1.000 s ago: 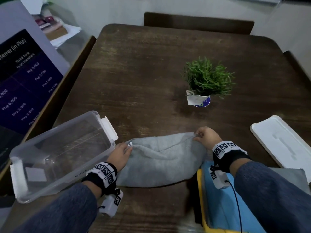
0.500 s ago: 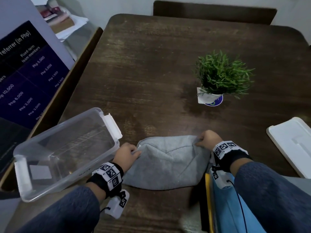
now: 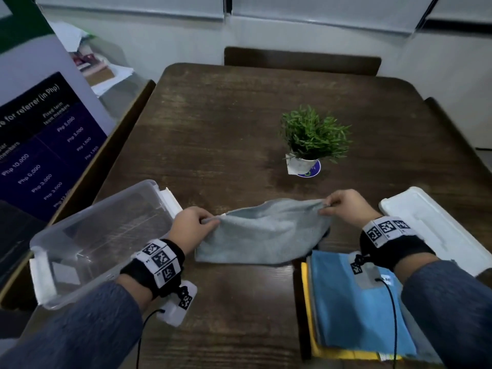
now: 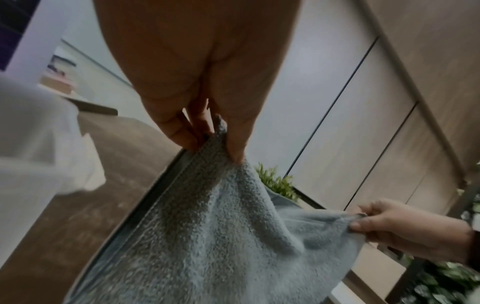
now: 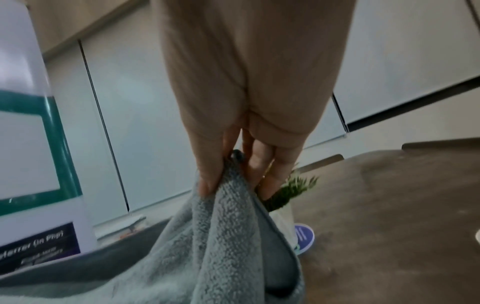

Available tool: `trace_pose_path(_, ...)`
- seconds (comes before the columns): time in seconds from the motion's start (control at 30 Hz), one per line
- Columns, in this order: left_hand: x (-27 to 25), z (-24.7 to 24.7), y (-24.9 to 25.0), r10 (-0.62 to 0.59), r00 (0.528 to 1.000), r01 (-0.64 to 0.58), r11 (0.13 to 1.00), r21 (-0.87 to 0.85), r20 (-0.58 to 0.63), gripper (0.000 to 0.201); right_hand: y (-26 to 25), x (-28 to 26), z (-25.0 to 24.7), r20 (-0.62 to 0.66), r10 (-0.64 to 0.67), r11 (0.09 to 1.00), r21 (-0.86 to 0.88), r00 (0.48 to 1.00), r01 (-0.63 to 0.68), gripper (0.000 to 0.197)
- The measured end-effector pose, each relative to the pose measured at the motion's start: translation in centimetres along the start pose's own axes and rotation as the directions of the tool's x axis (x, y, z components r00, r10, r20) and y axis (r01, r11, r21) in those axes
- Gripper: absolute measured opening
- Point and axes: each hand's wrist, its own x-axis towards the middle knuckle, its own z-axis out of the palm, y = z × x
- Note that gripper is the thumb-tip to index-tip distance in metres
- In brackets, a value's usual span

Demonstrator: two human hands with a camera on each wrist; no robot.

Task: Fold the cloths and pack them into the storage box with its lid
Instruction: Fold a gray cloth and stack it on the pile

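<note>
A grey terry cloth [image 3: 262, 231] hangs between both hands above the wooden table [image 3: 226, 123], its lower edge sagging toward the tabletop. My left hand [image 3: 206, 222] pinches its left top corner; thumb and fingers clamp the cloth [image 4: 213, 226] in the left wrist view. My right hand [image 3: 326, 205] pinches the right top corner, seen up close on the cloth [image 5: 228, 236] in the right wrist view. The clear storage box [image 3: 53, 237] sits open and tilted at the left. Its white lid [image 3: 436, 230] lies at the right.
A stack of cloths, blue [image 3: 351, 310] on top and yellow [image 3: 308, 302] beneath, lies at the front right under my right forearm. A small potted plant [image 3: 311, 139] stands mid-table. A poster board [image 3: 45, 134] leans at the left; a chair back [image 3: 300, 61] is beyond the far edge.
Both hands have lifted the grey cloth off the table by its top corners and spread slightly apart. The head view has tilted up, showing more of the wall.
</note>
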Motion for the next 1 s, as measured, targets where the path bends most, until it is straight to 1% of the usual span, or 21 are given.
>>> trace_pose_path(0.1, -0.4, -3.0, 1.5, 0.026, 0.998, -0.029, 0.998, -0.06, -0.05, 0.009, -0.7, -2.2, -3.1, -0.158, -0.066, 0.994, 0.078, 0.985, 0.079, 0.027)
trace_pose_path(0.2, -0.7, -6.1, 2.5, 0.106, 0.982, -0.119, 0.99, -0.076, -0.16, 0.009, -1.3, -4.6, -6.1, -0.284, -0.117, 0.972, 0.162, 0.952, 0.168, 0.021)
trace_pose_path(0.27, -0.9, -7.9, 3.2, 0.135, 0.965, -0.156, 0.985, -0.077, -0.225, 0.012, -1.5, -6.2, -7.9, -0.341, -0.129, 0.946, 0.24, 0.931, 0.218, 0.02)
trace_pose_path(0.3, -1.1, -8.8, 3.5, 0.138, 0.963, -0.164, 0.982, -0.097, -0.232, 0.014, -1.6, -6.9, -8.7, -0.353, -0.133, 0.933, 0.272, 0.926, 0.237, 0.017)
trace_pose_path(0.33, -1.2, -9.7, 3.7, 0.141, 0.966, -0.171, 0.977, -0.125, -0.215, 0.017, -1.7, -7.6, -9.4, -0.357, -0.136, 0.921, 0.298, 0.924, 0.251, 0.013)
trace_pose_path(0.4, -1.3, -11.3, 4.0, 0.164, 0.976, -0.185, 0.97, -0.155, -0.141, 0.021, -1.8, -8.7, -10.6, -0.349, -0.133, 0.898, 0.353, 0.928, 0.261, 0.012)
trace_pose_path(0.43, -1.2, -11.9, 4.0, 0.177, 0.978, -0.192, 0.97, -0.148, -0.107, 0.022, -1.7, -9.2, -11.1, -0.333, -0.127, 0.888, 0.381, 0.934, 0.256, 0.012)
trace_pose_path(0.5, -1.2, -12.8, 4.1, 0.205, 0.976, -0.213, 0.97, -0.115, -0.078, 0.024, -1.8, -10.0, -11.7, -0.282, -0.122, 0.879, 0.414, 0.952, 0.235, 0.014)
trace_pose_path(0.57, -1.3, -13.2, 4.4, 0.249, 0.966, -0.255, 0.964, -0.073, -0.075, 0.025, -1.9, -10.5, -11.9, -0.258, -0.111, 0.873, 0.436, 0.96, 0.218, 0.015)
trace_pose_path(0.67, -1.4, -13.3, 4.5, 0.31, 0.947, -0.307, 0.951, 0.046, -0.085, 0.021, -2.4, -11.1, -11.5, -0.266, -0.115, 0.819, 0.52, 0.957, 0.243, 0.014)
trace_pose_path(0.73, -1.4, -13.2, 4.4, 0.338, 0.932, -0.323, 0.939, 0.122, -0.134, 0.018, -2.8, -11.4, -10.9, -0.26, -0.142, 0.785, 0.558, 0.955, 0.269, 0.011)
trace_pose_path(0.83, -1.1, -13.5, 4.1, 0.388, 0.895, -0.353, 0.918, 0.182, -0.22, 0.021, -3.3, -11.3, -10.0, -0.249, -0.155, 0.802, 0.533, 0.956, 0.269, 0.012)
trace_pose_path(0.9, -1.0, -13.9, 4.0, 0.387, 0.89, -0.352, 0.919, 0.177, -0.24, 0.023, -3.2, -10.9, -9.6, -0.269, -0.153, 0.795, 0.539, 0.951, 0.28, 0.017)
trace_pose_path(0.97, -0.6, -14.2, 3.8, 0.396, 0.895, -0.352, 0.909, 0.222, -0.204, 0.027, -3.1, -10.5, -9.4, -0.287, -0.137, 0.771, 0.57, 0.948, 0.284, 0.028)
trace_pose_path(1.0, -0.5, -14.4, 3.6, 0.405, 0.899, -0.352, 0.895, 0.274, -0.168, 0.025, -3.0, -10.2, -9.4, -0.287, -0.128, 0.768, 0.577, 0.949, 0.278, 0.034)
